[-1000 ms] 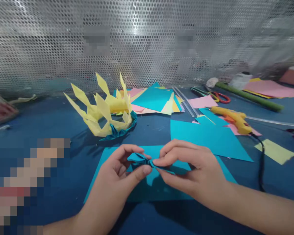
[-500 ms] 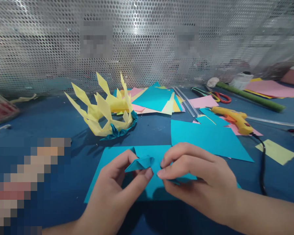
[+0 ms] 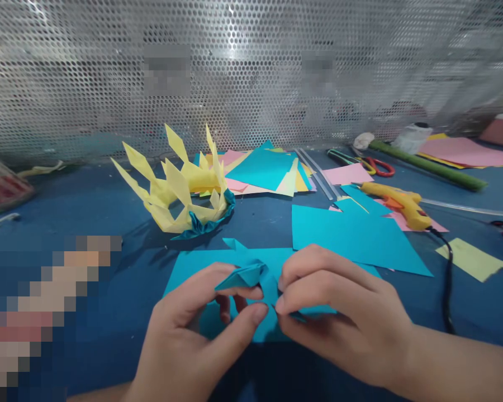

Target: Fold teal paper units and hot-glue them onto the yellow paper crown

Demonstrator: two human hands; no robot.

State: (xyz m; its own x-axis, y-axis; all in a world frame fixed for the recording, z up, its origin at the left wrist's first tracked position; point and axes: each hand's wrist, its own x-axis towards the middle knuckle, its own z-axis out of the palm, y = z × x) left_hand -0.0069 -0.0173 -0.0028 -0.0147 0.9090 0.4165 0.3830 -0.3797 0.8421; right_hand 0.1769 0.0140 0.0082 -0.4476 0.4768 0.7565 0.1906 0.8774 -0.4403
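A folded blue paper figure (image 3: 247,274) with pointed flaps, like an origami bird, is between my two hands. My right hand (image 3: 343,307) pinches its right side between thumb and fingers, which partly hide it. On the other side, my left hand (image 3: 193,324) has its thumb apart from the index finger, whose tip lies against the lower flap. Beneath both hands lies a flat sheet of blue paper (image 3: 184,271). Beyond the left hand stands a yellow paper crown (image 3: 184,187) with tall points and blue folded pieces along its lower right rim.
At right are a yellow glue gun (image 3: 402,204) with a black cord (image 3: 448,273), another blue sheet (image 3: 352,234) and a pale yellow scrap (image 3: 471,259). Behind lie stacked coloured papers (image 3: 262,167), scissors (image 3: 379,167) and a green roll (image 3: 431,166). A perforated metal screen (image 3: 251,84) closes the back.
My left thumb has come away from the folded paper and dropped, leaving a gap below the index finger. A pointed flap now shows above the left fingers. My right hand keeps its pinch.
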